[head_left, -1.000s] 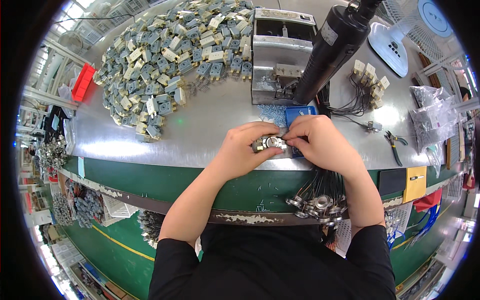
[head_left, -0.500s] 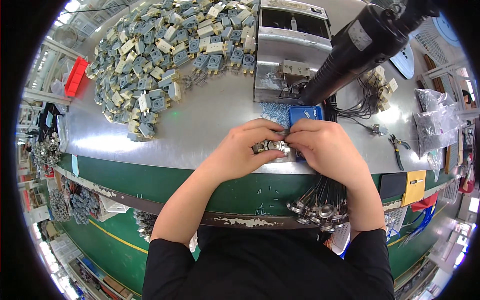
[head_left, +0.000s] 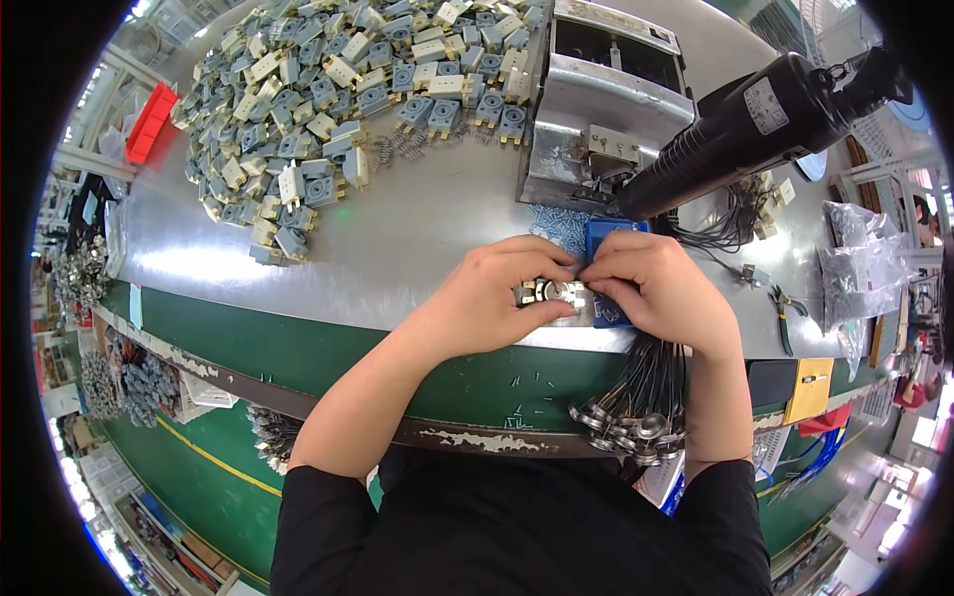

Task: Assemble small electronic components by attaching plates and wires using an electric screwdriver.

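Observation:
My left hand (head_left: 497,293) is closed around a small part with a round metal disc and metal tabs (head_left: 556,290), just above the table's near edge. Its thumb lies along the near side, with fingers curled over the far side. My right hand (head_left: 664,290) meets it from the other side, thumb and fingers pinched at the part's right end; what sits between those fingertips is hidden. Directly behind the hands are a blue tray (head_left: 599,230) and a heap of small bluish screws (head_left: 559,228).
A black power screwdriver (head_left: 740,124) slants over a metal fixture (head_left: 566,149). Grey and cream plastic housings (head_left: 298,109) cover the back left, with springs (head_left: 402,146) beside them. Wired metal discs (head_left: 636,427) hang by the near edge. Pliers (head_left: 785,316) and plastic bags (head_left: 863,258) lie right.
The view has shifted slightly, so the fixture and screwdriver appear farther right. My right fingertips have drawn back a little, leaving more of the disc part showing between my hands.

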`<state>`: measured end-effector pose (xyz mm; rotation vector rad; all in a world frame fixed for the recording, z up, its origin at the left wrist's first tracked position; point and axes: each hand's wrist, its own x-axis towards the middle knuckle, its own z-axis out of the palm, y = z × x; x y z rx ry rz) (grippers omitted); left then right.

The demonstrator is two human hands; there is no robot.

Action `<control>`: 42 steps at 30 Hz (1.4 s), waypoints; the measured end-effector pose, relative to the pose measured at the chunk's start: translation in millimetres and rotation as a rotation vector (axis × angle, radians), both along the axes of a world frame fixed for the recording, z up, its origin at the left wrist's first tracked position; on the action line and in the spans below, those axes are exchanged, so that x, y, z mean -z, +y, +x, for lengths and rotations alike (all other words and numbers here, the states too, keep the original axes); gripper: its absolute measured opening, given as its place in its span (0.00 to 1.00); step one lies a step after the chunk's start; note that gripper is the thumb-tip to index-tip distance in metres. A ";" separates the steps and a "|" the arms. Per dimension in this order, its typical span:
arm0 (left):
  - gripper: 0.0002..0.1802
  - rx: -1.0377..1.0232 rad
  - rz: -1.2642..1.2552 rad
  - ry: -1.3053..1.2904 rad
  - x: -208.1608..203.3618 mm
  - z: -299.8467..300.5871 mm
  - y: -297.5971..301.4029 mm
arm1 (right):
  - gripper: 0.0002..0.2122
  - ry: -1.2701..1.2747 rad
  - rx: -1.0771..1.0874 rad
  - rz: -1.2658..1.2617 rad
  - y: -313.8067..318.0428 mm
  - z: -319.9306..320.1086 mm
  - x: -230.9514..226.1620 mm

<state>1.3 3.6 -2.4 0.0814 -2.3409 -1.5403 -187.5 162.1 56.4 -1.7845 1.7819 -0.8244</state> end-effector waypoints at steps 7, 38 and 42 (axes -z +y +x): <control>0.18 -0.026 -0.033 0.015 -0.5 0.5 1.8 | 0.09 -0.016 0.002 -0.078 -0.9 3.1 -7.0; 0.18 0.020 -0.063 0.066 5.9 1.4 -3.6 | 0.15 -0.234 0.185 0.159 -14.9 19.6 -6.6; 0.18 0.016 -0.054 0.024 6.0 2.9 -3.5 | 0.14 -0.189 0.207 0.087 -10.6 27.6 -5.1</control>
